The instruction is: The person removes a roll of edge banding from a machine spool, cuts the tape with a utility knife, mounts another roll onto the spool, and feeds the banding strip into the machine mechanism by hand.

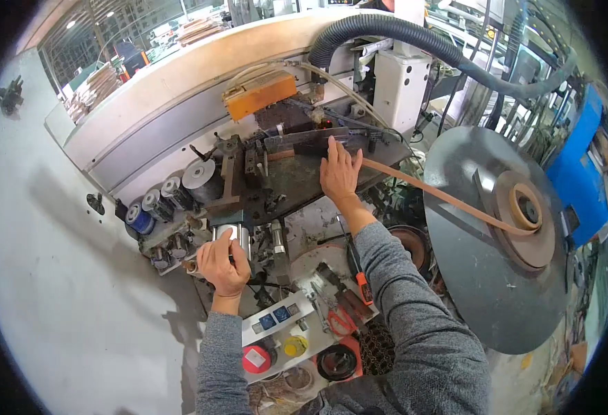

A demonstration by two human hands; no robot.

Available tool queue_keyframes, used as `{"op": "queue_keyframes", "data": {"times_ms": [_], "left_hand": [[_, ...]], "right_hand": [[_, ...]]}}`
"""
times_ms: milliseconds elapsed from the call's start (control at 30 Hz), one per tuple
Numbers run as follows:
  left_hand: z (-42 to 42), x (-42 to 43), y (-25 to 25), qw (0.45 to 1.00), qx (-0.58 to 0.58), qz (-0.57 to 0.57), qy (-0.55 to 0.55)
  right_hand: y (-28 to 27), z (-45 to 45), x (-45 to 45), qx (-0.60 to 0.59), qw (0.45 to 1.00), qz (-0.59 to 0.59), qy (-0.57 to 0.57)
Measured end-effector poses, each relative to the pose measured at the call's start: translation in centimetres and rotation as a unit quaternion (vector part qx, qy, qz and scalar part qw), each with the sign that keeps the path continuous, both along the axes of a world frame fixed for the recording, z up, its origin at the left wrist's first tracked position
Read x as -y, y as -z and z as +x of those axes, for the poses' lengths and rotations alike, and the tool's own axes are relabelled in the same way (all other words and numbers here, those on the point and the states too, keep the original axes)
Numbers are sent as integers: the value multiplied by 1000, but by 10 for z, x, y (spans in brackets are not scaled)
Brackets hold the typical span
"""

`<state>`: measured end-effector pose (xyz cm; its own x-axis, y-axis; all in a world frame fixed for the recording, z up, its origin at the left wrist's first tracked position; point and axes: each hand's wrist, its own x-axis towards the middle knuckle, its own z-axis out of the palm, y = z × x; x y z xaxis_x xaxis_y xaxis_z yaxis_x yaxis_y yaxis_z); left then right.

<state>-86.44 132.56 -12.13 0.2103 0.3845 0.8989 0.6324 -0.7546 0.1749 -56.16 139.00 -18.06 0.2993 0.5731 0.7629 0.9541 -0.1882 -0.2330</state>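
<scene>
My left hand (223,268) is closed, fingers curled, at the near end of a silver cylinder (230,232) on the machine. What lies inside its grip, if anything, is hidden. Farther up, my right hand (340,173) has its fingers stretched out over the dark metal plate (293,176), fingertips at a dark upright guide (311,142). A brown edge-banding strip (442,196) runs from beside this hand to a coil (524,209) on a large grey disc (480,297). A short brown piece (281,155) shows along the guide, left of the right hand.
An orange box (259,95) and a black corrugated hose (387,26) sit above the plate. Several motors (201,178) line the left. Below are an orange-handled screwdriver (364,287), red-handled scissors (342,321), a yellow cap (295,346) and blue switches (275,317).
</scene>
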Motion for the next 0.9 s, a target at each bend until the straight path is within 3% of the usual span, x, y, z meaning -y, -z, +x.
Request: {"op": "queue_keyframes", "data": {"times_ms": [900], "left_hand": [[-3,-2,4,1000,8,6,-12]], "right_hand": [[-5,-5,-1,20,999,-38,19]]}}
